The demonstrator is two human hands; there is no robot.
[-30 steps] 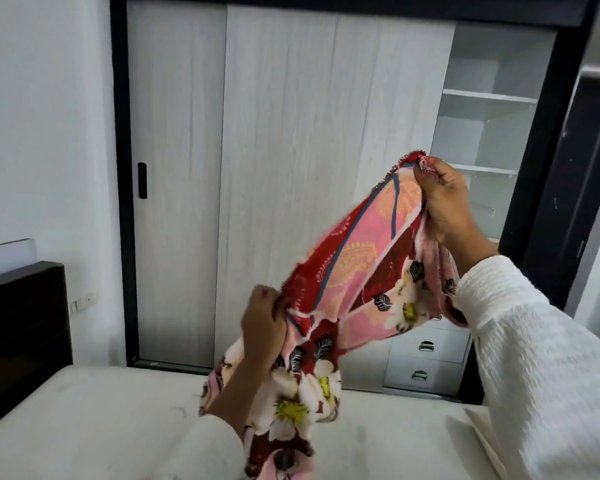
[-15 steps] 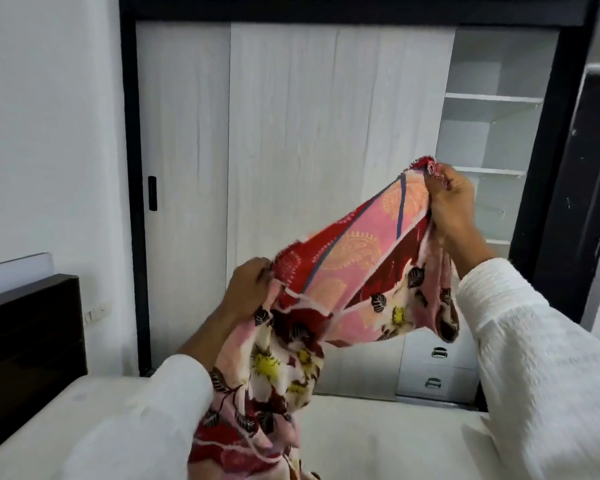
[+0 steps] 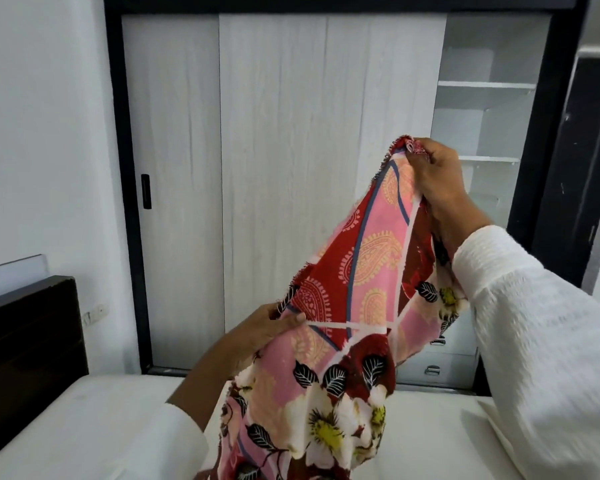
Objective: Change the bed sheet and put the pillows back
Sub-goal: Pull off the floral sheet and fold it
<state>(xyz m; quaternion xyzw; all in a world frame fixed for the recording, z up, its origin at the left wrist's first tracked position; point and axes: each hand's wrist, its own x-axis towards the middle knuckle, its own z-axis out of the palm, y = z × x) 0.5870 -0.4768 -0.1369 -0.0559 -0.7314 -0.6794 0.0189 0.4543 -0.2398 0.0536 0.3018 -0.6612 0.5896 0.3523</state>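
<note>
One view only — worn on the head, facing forward and slightly down across the bed [image 3: 84,420] toward the wardrobe [image 3: 274,168], close behind the raised hands — arm's reach.

The bed [image 3: 94,427] fills the bottom of the frame, its bare white mattress [image 3: 430,431] running from the lower left corner across to the lower right. The surface is smooth and pale, with a faint crease or two. A dark wooden headboard [image 3: 25,344] stands upright at the left edge of the frame, against the white wall. At the lower right, a flat white piece lies on the mattress, mostly hidden by a sleeve; what it is cannot be told.
</note>
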